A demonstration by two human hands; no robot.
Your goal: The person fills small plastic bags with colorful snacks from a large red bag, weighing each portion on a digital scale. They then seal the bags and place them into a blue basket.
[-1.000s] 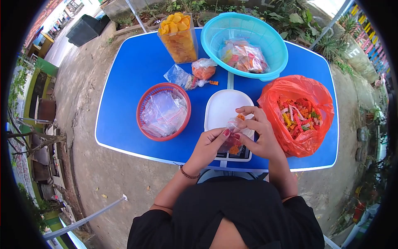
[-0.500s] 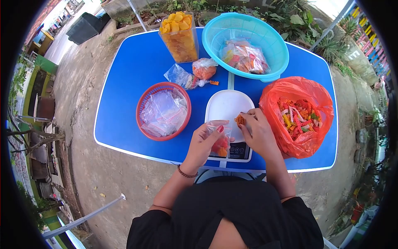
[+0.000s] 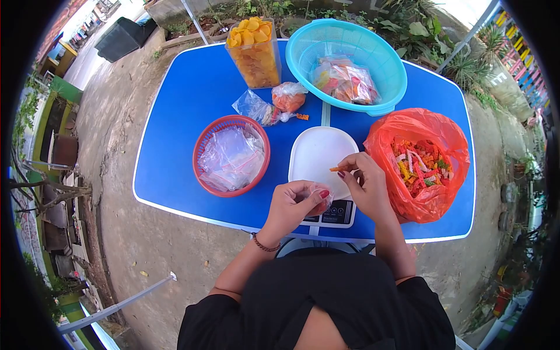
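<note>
My left hand [image 3: 296,204] is closed around a small clear plastic bag [image 3: 324,200], with reddish pieces showing through; its fingers cover most of the bag. Between the thumb and fingers of my right hand [image 3: 363,179] is a thin orange snack piece [image 3: 336,169], held slightly above and right of the bag. Both hands are over the front part of a white kitchen scale [image 3: 321,153], whose dark button panel shows below them. Just right of my right hand, a red plastic bag [image 3: 382,137] stands open, holding many colourful snack pieces [image 3: 420,166].
A red basket [image 3: 200,175] of empty clear bags sits at left on the blue table [image 3: 169,116]. Behind are a clear container [image 3: 256,64] of yellow chips, small tied bags [image 3: 289,96], and a turquoise basket [image 3: 385,76] with filled packets. A loose orange piece [image 3: 302,116] lies nearby.
My left hand has moved slightly right and turned, so the small bag is now largely covered by its fingers. The orange piece in my right hand now appears thin, edge-on.
</note>
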